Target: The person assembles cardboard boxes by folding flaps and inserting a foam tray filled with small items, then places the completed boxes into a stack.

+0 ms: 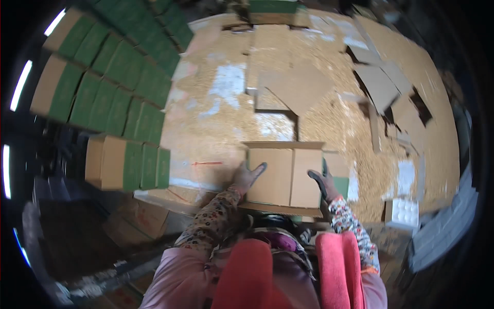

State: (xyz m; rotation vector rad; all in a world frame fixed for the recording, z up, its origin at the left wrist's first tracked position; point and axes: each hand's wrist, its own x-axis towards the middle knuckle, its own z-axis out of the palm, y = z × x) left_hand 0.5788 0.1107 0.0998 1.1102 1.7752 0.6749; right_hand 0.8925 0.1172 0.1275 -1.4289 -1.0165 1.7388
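Note:
A brown cardboard box (270, 176) is in front of my body at the near edge of the table. Two of its flaps lie folded inward over the top, with a seam between them; the far and near flaps stand out at the edges. My left hand (249, 175) grips its left side, thumb over the top edge, fingers out of sight down the side. On the right side my right hand (324, 184) does the same, its thumb and fingertips dark. A green-printed piece of cardboard (340, 187) shows just past my right hand.
Green-and-brown boxes (105, 103) are stacked in rows at the left. Loose husk-like material (319, 131) covers much of the table (206, 177). Flattened cardboard (378, 85) lies at the far right, an open carton (275, 123) ahead. A white tray with round cups (405, 212) sits near right.

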